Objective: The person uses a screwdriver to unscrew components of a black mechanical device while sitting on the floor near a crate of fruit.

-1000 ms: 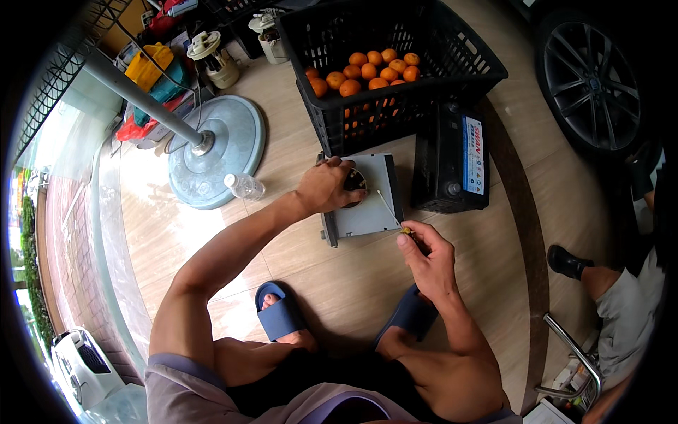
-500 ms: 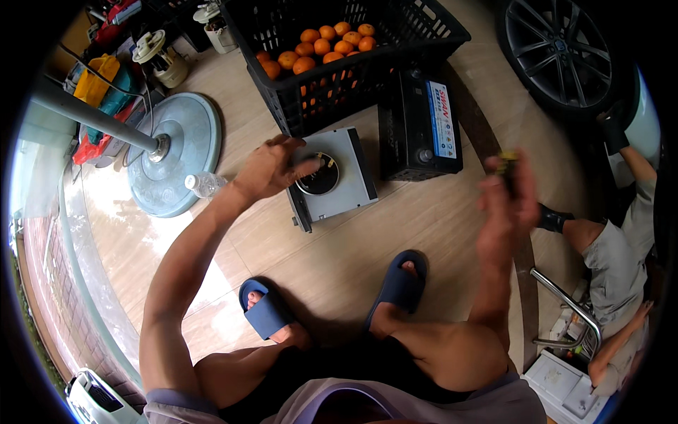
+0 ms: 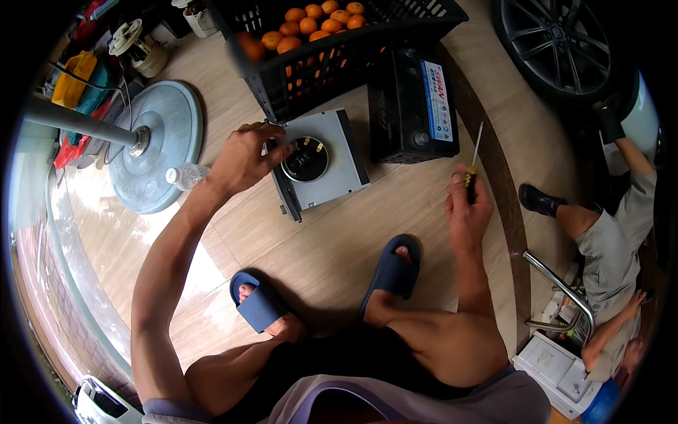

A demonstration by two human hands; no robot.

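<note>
On the floor before me lies a flat grey metal unit [image 3: 337,159] with a dark strip along one side. A round black part [image 3: 304,168] with a silver rim and brass-coloured tabs rests on top of it. My left hand [image 3: 247,157] is closed over the unit's left edge, its thumb at the round part's rim; some fingertips are hidden. To the right, raised and apart from the unit, my right hand [image 3: 469,212] grips a screwdriver [image 3: 471,180] by its yellow and black handle. Its thin shaft points up and away from me.
A black crate [image 3: 282,95] of oranges [image 3: 308,25] and a car battery [image 3: 412,113] stand beyond the unit. At left are a round grey pole base [image 3: 169,145] and a plastic bottle [image 3: 185,177]. A wheel [image 3: 558,46] and another person [image 3: 607,247] are at right.
My right hand has come lower and slightly left with the screwdriver, whose shaft now shows clearly. The left hand stays at the unit. The whole view has shifted a little.
</note>
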